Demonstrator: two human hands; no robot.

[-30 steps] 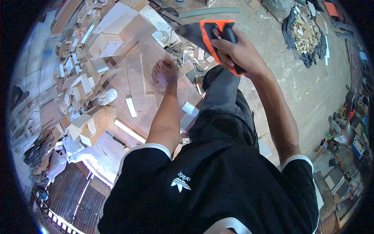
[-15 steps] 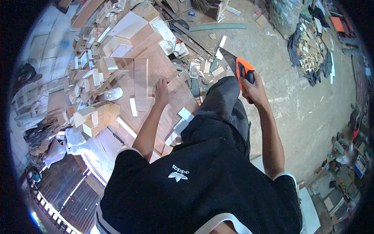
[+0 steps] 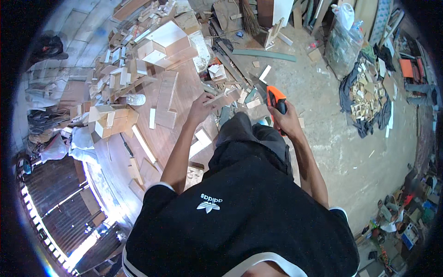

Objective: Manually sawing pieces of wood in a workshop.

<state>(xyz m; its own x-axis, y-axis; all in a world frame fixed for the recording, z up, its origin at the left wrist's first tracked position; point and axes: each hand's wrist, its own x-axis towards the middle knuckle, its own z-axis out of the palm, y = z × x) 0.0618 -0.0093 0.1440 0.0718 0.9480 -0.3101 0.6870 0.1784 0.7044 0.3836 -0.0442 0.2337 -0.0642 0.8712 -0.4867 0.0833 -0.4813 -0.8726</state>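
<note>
the left hand (image 3: 199, 109) is closed around one end of a short pale wooden offcut (image 3: 224, 98), which sticks out toward 3 o'clock from the fingers and sits just above the edge of the brown work table (image 3: 161, 138). the right hand (image 3: 287, 121) is wrapped tight around the handle of a hand saw (image 3: 272, 97) with an orange and black grip; the saw's dark blade runs up toward 11 o'clock from the fist, and its tip lies near the free end of the offcut, though whether the two touch cannot be told from here. the saw is at about 3 o'clock from the offcut, with the hands near each other above the person's dark trouser knee (image 3: 251, 134).

on the table at 9 o'clock from the left hand lies a flat brown board (image 3: 165, 99), and further out at 9 o'clock stands a stack of pale wooden blocks (image 3: 110, 121). at 11 o'clock a heap of box-like wood pieces (image 3: 161, 44) covers the far end of the table. a long pale strip (image 3: 144, 144) lies at 7 o'clock from the left hand.

on the dusty concrete floor (image 3: 341, 152), at 2 o'clock from the right hand, a dark cloth holds a pile of small wood scraps (image 3: 367, 99), and a clear plastic bag (image 3: 344, 39) stands at 1 o'clock.
</note>
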